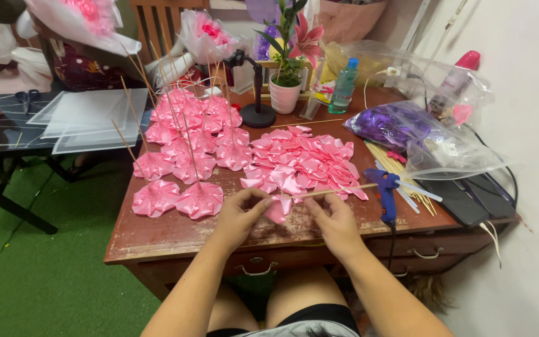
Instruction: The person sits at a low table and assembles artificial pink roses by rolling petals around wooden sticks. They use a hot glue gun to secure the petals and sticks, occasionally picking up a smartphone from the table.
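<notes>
At six o'clock on the wooden desk, a folded pink ribbon petal is pinched by the left hand, while a thin bamboo skewer is gripped by the right hand. Petal judged light, soft, slippery, best taken at its folded base; skewer stiff, easily snapped. Finished ribbon flowers are laid at ten o'clock, a blue glue gun at three.

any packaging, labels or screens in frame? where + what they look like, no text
Clear plastic bag: desk, right side, crumpled, holds purple shiny material.
Larger clear bag: back right by the wall, holds a bottle with a pink cap.
Plastic bottle: back of desk, clear greenish, blue cap, pale label.
Wrapped bouquets: back left, clear and pink wrapping.
No screens visible.
</notes>
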